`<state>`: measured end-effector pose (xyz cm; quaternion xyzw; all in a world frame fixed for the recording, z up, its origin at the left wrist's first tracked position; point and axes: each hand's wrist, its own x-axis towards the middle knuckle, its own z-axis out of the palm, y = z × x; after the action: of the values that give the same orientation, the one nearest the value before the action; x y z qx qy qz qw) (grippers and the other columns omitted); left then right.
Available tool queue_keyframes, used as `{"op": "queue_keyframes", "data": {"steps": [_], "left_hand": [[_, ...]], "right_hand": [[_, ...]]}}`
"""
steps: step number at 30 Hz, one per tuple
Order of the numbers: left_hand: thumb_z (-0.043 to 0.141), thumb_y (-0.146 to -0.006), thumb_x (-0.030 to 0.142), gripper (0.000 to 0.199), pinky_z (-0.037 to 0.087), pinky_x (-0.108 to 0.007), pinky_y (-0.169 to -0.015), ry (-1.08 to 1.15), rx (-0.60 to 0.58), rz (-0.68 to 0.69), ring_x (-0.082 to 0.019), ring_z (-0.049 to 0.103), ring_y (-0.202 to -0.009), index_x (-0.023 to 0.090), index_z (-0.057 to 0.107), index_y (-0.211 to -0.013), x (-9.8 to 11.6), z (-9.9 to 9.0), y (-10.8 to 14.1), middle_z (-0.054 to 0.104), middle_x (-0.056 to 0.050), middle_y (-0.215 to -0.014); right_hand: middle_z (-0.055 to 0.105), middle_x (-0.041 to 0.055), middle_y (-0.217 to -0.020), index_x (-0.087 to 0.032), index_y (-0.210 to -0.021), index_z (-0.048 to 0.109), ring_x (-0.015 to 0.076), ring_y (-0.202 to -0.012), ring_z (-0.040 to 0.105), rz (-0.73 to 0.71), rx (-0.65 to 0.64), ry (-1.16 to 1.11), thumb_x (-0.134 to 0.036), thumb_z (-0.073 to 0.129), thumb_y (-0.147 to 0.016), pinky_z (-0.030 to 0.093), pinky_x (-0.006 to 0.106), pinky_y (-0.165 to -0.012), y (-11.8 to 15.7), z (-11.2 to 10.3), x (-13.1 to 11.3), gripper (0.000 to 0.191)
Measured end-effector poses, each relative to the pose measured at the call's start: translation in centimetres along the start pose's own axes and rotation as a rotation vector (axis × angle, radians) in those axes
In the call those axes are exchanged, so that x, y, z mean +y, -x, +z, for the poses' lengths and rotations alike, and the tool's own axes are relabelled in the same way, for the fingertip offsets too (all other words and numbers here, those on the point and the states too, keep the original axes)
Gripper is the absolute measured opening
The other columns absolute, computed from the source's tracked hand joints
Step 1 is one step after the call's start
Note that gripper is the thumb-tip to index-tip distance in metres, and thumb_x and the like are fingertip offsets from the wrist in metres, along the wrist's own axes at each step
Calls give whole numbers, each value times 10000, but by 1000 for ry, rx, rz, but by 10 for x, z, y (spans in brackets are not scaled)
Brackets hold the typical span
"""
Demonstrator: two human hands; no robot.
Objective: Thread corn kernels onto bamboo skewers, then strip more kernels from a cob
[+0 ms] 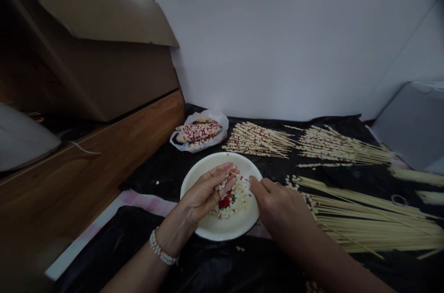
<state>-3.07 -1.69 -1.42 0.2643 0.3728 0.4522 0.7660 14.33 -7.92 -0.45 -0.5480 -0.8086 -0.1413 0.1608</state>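
1. Head view: the left hand (210,191), a pale bracelet (161,249) at its wrist, reaches in from 7 o'clock over the bowl; it is half open and cupped, with loose kernels against its fingers.
2. The right hand (279,203) sits at the bowl's 3 o'clock edge, its fingers curled closed; whatever they grip is hidden.
3. A short piece of thin stick (233,173) shows by the left fingertips, above the bowl; its long axis points between 3 and 4 o'clock, towards the right hand; the left hand is nearer, though I cannot tell which one carries its weight.
4. Beneath both hands, the white bowl (215,234) holds pale and red kernels (239,198) around something bright red (225,201).
5. From the bowl, bare sticks (367,226) lie near 3 o'clock on black plastic (145,226), mostly running 9 to 3; the right hand is the closer one.
6. Farther back, kernel-threaded sticks lie in two bundles, one (258,139) at 1 o'clock, another (335,145) at 2; speckled corn cobs (199,132) sit bagged at 11; behind stands a white wall (277,39).
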Motion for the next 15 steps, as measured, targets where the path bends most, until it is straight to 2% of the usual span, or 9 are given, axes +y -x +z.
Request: {"op": "queue_keyframes", "data": {"steps": [4,11,15], "left_hand": [[677,-764,88,187,480,-241,-954,-8,-34,-10,-149,626,-1030,157,711,-934,0,0,0,698,-46,-1072],[681,-765,117,209,478,-269,-950,-84,-101,-36,-169,637,-1010,149,705,-971,-1,4,6,703,-66,-1025],[647,-780,111,228,447,-328,-995,-46,-112,-46,-203,607,-1085,144,685,-1003,-2,5,5,700,-87,-1050]], "right_hand": [[648,27,-752,-126,-1048,616,147,-585,615,5,-2,11,-27,554,-755,317,269,-469,0,1,0,316],[649,28,-790,-149,-1068,599,147,-599,614,33,-85,22,-63,534,-800,339,281,-489,3,2,-3,289],[647,33,-824,-155,-1109,581,154,-641,623,42,-145,8,-78,523,-816,338,281,-498,0,-1,-1,308]]}}
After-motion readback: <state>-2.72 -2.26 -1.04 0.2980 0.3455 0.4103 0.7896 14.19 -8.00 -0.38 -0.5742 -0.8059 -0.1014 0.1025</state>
